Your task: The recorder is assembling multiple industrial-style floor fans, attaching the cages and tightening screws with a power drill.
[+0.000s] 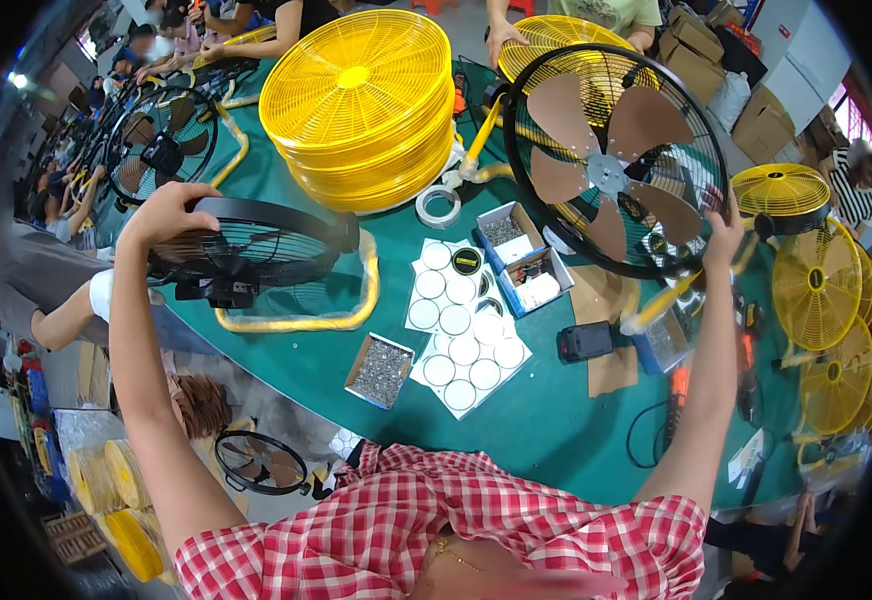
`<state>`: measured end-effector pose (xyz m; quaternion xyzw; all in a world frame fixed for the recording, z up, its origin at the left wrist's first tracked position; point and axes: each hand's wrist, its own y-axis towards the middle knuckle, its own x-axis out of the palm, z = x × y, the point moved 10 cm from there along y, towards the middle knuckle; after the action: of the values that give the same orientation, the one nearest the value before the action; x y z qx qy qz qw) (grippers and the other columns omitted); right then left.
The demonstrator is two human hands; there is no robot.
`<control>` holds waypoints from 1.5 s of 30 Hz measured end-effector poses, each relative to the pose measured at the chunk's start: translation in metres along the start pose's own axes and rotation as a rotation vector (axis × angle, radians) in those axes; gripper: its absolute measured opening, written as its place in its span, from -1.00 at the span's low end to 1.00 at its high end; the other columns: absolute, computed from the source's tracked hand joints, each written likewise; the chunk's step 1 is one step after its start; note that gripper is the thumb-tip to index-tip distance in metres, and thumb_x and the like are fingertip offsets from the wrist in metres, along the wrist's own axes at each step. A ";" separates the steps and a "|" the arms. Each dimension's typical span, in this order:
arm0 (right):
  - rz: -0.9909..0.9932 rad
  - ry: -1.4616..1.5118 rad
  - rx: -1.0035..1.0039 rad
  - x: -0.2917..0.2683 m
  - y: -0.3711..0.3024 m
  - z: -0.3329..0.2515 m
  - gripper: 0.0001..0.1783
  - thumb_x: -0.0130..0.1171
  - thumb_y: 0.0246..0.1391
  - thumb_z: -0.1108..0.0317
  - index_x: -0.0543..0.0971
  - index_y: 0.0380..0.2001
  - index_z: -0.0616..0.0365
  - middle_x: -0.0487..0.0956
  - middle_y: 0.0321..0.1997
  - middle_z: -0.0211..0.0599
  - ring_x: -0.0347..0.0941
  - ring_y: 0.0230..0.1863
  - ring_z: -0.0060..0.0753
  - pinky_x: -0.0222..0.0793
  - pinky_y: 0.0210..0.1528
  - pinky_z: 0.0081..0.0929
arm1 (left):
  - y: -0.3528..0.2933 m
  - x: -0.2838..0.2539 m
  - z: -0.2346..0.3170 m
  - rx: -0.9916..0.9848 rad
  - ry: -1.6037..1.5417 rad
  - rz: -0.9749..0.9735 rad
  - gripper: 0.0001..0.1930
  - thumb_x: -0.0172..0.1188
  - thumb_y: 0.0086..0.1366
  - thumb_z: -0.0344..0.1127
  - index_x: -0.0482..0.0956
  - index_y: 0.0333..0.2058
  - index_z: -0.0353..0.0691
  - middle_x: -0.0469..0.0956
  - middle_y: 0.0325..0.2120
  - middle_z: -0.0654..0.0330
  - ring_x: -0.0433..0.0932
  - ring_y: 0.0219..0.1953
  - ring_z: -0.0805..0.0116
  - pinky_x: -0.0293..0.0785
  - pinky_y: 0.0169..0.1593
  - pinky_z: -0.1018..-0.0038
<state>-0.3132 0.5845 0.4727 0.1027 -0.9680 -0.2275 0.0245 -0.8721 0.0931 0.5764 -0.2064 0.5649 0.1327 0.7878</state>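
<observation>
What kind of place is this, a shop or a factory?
Most likely a fan assembly workshop. A stack of yellow fan grilles sits on the green table, beside small boxes of screws. The left hand and right hand each grip a half-built black fan, and other people work alongside.

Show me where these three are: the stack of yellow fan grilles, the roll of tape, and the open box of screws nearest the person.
stack of yellow fan grilles [356, 95], head view, top grille
roll of tape [438, 206], head view, ring's rim
box of screws [380, 371], head view, screws inside
</observation>
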 end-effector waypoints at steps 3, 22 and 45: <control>-0.048 -0.080 -0.118 0.005 -0.014 -0.017 -0.38 -0.06 -0.19 0.66 0.30 0.08 0.37 0.46 -0.05 -0.18 0.44 -0.09 -0.42 0.26 0.04 -0.54 | -0.005 0.002 0.016 0.097 0.237 -0.007 -0.53 0.35 -0.15 -0.12 0.52 -0.27 -0.29 0.54 -0.39 0.02 0.50 -0.32 0.04 0.39 -0.19 0.34; -0.359 -0.318 0.012 0.004 -0.090 -0.018 -0.22 0.16 -0.19 0.54 0.16 0.18 0.20 0.32 0.08 -0.27 0.24 0.08 -0.39 0.05 0.16 -0.52 | -0.018 -0.008 -0.018 0.040 0.075 0.166 -0.67 0.13 0.15 -0.20 0.47 -0.19 -0.31 0.50 -0.28 0.04 0.45 -0.16 0.13 0.31 -0.07 0.36; -0.241 -0.638 -0.034 0.090 -0.347 -0.143 -0.66 0.08 -0.06 0.55 0.42 -0.12 0.26 0.49 -0.23 -0.23 0.45 -0.39 -0.44 0.35 -0.31 -0.57 | -0.119 0.118 -0.140 -0.361 -1.927 1.086 -0.70 0.19 0.15 -0.16 0.32 -0.32 -0.20 0.42 -0.49 0.19 0.43 -0.47 0.40 0.39 -0.34 0.48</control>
<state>-0.3230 0.2000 0.4463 0.1395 -0.9039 -0.2653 -0.3050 -0.8982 -0.0814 0.4470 0.1450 -0.2931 0.6431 0.6924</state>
